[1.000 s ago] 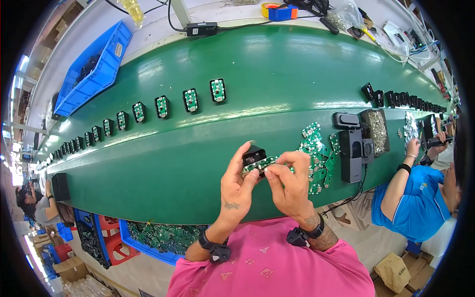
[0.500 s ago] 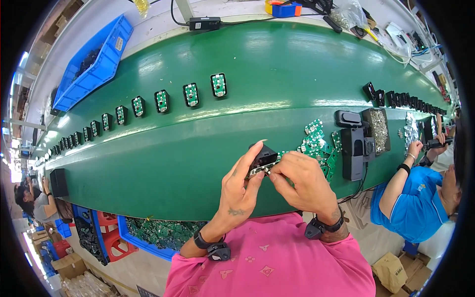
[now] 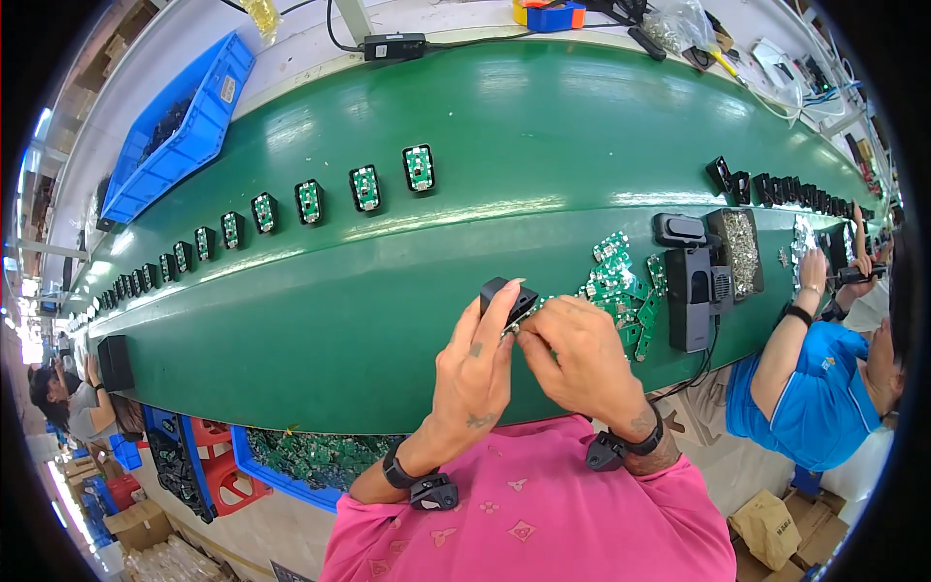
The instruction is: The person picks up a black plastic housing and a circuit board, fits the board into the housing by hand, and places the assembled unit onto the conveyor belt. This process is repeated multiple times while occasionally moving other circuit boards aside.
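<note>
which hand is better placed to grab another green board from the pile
Right, probably. The right hand sits just beside the pile of green circuit boards, which lies on the green belt to its right. The left hand grips the small black housing and is farther from the pile.

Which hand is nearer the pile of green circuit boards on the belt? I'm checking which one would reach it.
Right. The right hand sits just beside the pile of green circuit boards; the left hand is farther off on the other side, holding a small black case.
</note>
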A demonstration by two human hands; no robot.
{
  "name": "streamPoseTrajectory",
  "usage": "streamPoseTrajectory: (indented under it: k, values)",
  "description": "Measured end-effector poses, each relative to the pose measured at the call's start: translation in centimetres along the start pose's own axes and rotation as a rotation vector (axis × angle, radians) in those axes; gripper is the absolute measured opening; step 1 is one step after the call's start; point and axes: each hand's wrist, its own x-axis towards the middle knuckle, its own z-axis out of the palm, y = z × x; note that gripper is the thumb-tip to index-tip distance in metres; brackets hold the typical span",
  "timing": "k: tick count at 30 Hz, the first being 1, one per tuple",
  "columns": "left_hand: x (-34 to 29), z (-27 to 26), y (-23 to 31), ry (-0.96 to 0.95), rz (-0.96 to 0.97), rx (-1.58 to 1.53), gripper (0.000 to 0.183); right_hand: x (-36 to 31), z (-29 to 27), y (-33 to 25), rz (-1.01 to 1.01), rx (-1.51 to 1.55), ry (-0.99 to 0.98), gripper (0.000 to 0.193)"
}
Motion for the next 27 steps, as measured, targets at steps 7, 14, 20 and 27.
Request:
streamPoseTrajectory:
  k: [7, 14, 20, 27]
  values:
    - [0.5, 0.7, -2.6, -0.044, -0.242, -0.329, 0.052, -0.6, 2.1, 1.0, 0.056, 0.009, 0.125, 0.009]
    - [0.8, 0.4, -2.5, -0.220, -0.398, -0.688, 0.064, -1.5, 1.0, 2.4, 0.566, 0.389, -0.015, 0.017]
    - [0.6, 0.8, -2.7, -0.144, -0.290, -0.451, 0.064, -2.1, 2.2, 1.0, 0.499, 0.675, 0.327, 0.020]
    - [0.6, 0.6, -3.1, -0.126, -0.241, -0.426, 0.059, -2.1, 1.4, 1.7, 0.594, 0.808, 0.109, 0.022]
